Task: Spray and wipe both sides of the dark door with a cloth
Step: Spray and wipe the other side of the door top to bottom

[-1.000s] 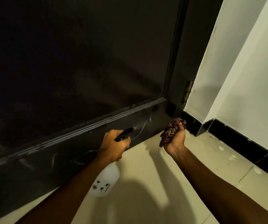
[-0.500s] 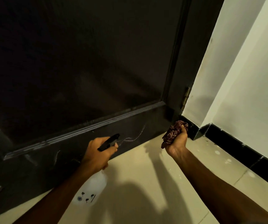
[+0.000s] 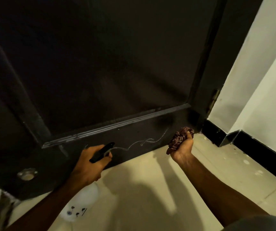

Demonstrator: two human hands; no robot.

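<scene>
Dark door [image 3: 100,64] across the upper left of the head view, hinge [image 3: 215,95] at its right edge next to the white wall [image 3: 259,97], pale squiggly marks [image 3: 142,142] along the bottom rail. Low in front of that rail, left hand [image 3: 90,164], fingers clenched round the black trigger head of a white spray bottle [image 3: 82,200], nozzle toward the door. Further right, near the hinged corner, right hand [image 3: 182,150], fingers grasping a bunched reddish patterned cloth [image 3: 179,139], above the pale tiled floor [image 3: 150,189].

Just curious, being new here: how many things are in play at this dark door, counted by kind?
Hands: 2, left hand and right hand
Spray bottle: 1
Cloth: 1
Door: 1
Total: 5
</scene>
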